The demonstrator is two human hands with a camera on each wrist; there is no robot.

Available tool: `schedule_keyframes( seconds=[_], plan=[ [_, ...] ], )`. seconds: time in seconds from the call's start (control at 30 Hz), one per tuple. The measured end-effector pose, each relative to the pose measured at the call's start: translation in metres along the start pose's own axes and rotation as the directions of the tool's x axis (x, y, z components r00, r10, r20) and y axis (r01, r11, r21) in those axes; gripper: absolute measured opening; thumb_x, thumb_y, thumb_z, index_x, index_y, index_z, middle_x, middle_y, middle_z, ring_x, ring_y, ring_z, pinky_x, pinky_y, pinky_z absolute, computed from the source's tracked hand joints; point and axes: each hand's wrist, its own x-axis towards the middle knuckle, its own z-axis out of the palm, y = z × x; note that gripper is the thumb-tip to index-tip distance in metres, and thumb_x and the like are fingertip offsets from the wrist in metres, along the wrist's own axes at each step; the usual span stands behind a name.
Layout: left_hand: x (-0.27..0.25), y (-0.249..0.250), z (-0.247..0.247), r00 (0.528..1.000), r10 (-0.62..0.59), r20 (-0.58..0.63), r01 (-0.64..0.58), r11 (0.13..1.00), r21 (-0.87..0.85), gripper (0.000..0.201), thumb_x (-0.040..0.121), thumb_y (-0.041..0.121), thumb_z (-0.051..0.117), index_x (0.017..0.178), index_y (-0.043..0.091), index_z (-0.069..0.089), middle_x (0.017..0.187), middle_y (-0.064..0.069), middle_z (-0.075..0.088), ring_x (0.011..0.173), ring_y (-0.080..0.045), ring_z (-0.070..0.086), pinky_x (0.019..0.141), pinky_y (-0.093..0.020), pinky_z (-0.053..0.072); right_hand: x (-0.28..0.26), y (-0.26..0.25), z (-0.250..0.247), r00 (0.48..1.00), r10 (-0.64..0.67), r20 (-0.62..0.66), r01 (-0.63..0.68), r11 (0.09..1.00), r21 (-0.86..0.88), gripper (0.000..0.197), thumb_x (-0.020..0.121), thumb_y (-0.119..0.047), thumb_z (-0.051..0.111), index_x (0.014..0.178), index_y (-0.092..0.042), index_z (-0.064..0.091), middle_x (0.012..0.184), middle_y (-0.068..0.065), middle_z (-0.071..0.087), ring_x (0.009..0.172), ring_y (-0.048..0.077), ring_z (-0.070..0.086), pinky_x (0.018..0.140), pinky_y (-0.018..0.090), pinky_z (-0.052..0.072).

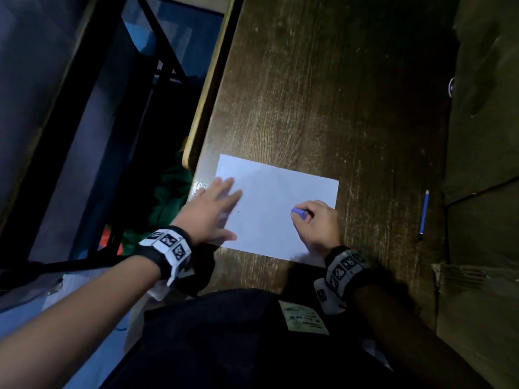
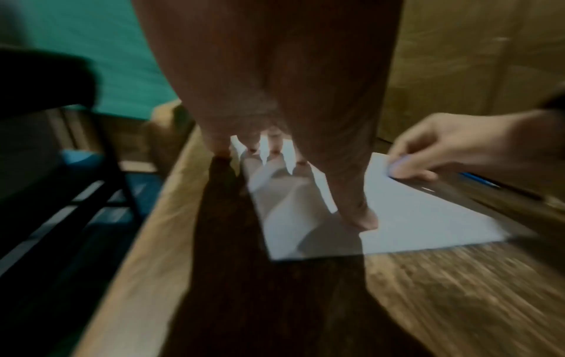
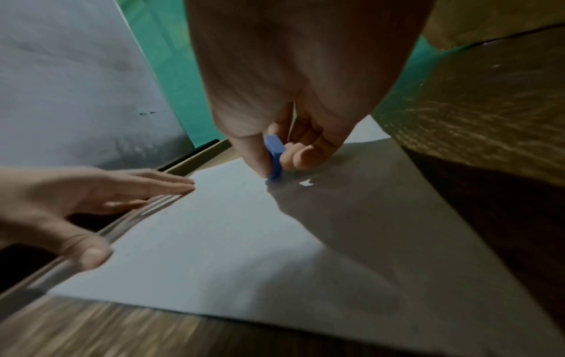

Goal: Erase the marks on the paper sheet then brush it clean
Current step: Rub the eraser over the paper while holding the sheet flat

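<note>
A white paper sheet (image 1: 269, 209) (image 2: 412, 217) (image 3: 214, 253) lies on the dark wooden table (image 1: 323, 94). My left hand (image 1: 213, 209) (image 2: 275, 120) (image 3: 91, 193) lies flat with straight fingers on the sheet's left edge. My right hand (image 1: 314, 220) (image 2: 428, 154) (image 3: 290, 96) pinches a small blue eraser (image 1: 298, 213) (image 3: 275, 154) (image 2: 397, 166) between thumb and fingers, its lower end touching the right part of the sheet. Only faint small marks show on the paper.
A blue pencil (image 1: 423, 213) (image 2: 480, 180) lies on the table right of the sheet. Cardboard boxes (image 1: 483, 164) stand along the right. The table's left edge (image 1: 207, 88) drops to a black metal frame (image 1: 157, 60) and green cloth (image 1: 171, 197).
</note>
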Motion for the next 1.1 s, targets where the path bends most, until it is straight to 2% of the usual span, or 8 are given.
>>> schedule_keyframes(
  seconds=[0.2,0.4,0.6,0.77,0.9,0.97,1.03,1.1],
  plan=[
    [0.006,-0.007,0.006,0.999,-0.028,0.032,0.027,0.999,0.028,0.13,0.064,0.084,0.071,0.164,0.029,0.007,0.171,0.003,-0.014,0.157,-0.022,-0.011,0.126,-0.048,0.006,-0.007,-0.018,0.012,0.989,-0.068,0.13,0.063,0.997,0.038,0.005,0.08,-0.016,0.071,0.08,-0.02,0.074,0.079,-0.007,0.062,0.077,0.002,0.058,0.069,0.003,0.039],
    [0.017,-0.002,0.0,0.998,-0.02,0.059,0.013,0.992,0.126,0.137,0.063,0.085,0.071,0.163,0.031,-0.005,0.168,0.002,-0.026,0.156,-0.021,-0.018,0.125,-0.049,0.0,0.02,-0.06,0.038,0.902,-0.275,0.332,0.286,0.958,0.017,0.007,0.088,-0.025,0.064,0.087,-0.024,0.071,0.086,-0.006,0.06,0.078,0.005,0.057,0.075,0.015,0.044],
    [0.023,-0.003,-0.005,0.995,-0.034,0.093,0.022,0.991,0.132,0.152,0.057,0.087,0.073,0.162,0.022,-0.015,0.167,0.003,-0.03,0.155,-0.018,-0.022,0.126,-0.051,0.001,0.051,-0.068,0.048,0.973,-0.212,0.096,0.213,0.977,0.0,0.011,0.09,-0.02,0.061,0.084,-0.012,0.066,0.086,0.001,0.061,0.075,0.014,0.058,0.076,0.03,0.051],
    [0.027,-0.003,-0.004,0.995,-0.043,0.095,0.03,0.991,0.133,0.156,0.055,0.086,0.075,0.162,0.018,-0.017,0.167,0.003,-0.03,0.155,-0.017,-0.022,0.125,-0.049,0.0,0.017,-0.075,0.054,0.731,-0.353,0.584,0.45,0.893,-0.023,0.014,0.084,-0.024,0.054,0.071,-0.023,0.06,0.075,0.002,0.057,0.071,0.022,0.054,0.07,0.037,0.047],
    [0.027,-0.004,-0.006,0.993,-0.029,0.116,0.014,0.992,0.127,0.157,0.054,0.09,0.071,0.161,0.02,-0.02,0.166,0.003,-0.032,0.154,-0.017,-0.024,0.125,-0.049,-0.003,0.062,-0.077,0.049,0.937,-0.284,0.204,0.302,0.951,-0.063,0.013,0.089,-0.021,0.058,0.082,-0.016,0.067,0.083,0.0,0.059,0.076,0.015,0.057,0.075,0.03,0.048],
    [0.029,-0.005,-0.004,0.994,-0.032,0.107,0.017,0.99,0.141,0.16,0.051,0.092,0.07,0.161,0.02,-0.02,0.166,0.003,-0.031,0.154,-0.017,-0.023,0.125,-0.049,-0.002,0.057,-0.077,0.058,0.966,-0.236,0.101,0.24,0.971,-0.022,0.012,0.089,-0.021,0.06,0.084,-0.012,0.067,0.083,0.002,0.059,0.077,0.017,0.057,0.076,0.032,0.049],
    [0.03,-0.006,0.0,0.995,-0.04,0.089,0.026,0.988,0.151,0.162,0.048,0.093,0.071,0.161,0.02,-0.019,0.167,0.002,-0.03,0.155,-0.018,-0.022,0.125,-0.05,-0.001,0.03,-0.081,0.068,0.907,-0.278,0.315,0.298,0.955,-0.014,0.019,0.088,-0.022,0.057,0.077,-0.009,0.063,0.076,0.004,0.055,0.073,0.024,0.055,0.073,0.039,0.047],
    [0.03,-0.005,0.0,0.995,-0.045,0.085,0.032,0.987,0.157,0.164,0.046,0.094,0.071,0.16,0.019,-0.021,0.166,0.002,-0.03,0.155,-0.018,-0.023,0.125,-0.05,-0.001,0.007,-0.082,0.067,0.764,-0.375,0.526,0.45,0.893,-0.017,0.023,0.084,-0.026,0.053,0.073,-0.008,0.064,0.072,0.007,0.055,0.069,0.027,0.055,0.068,0.041,0.047]
  ],
)
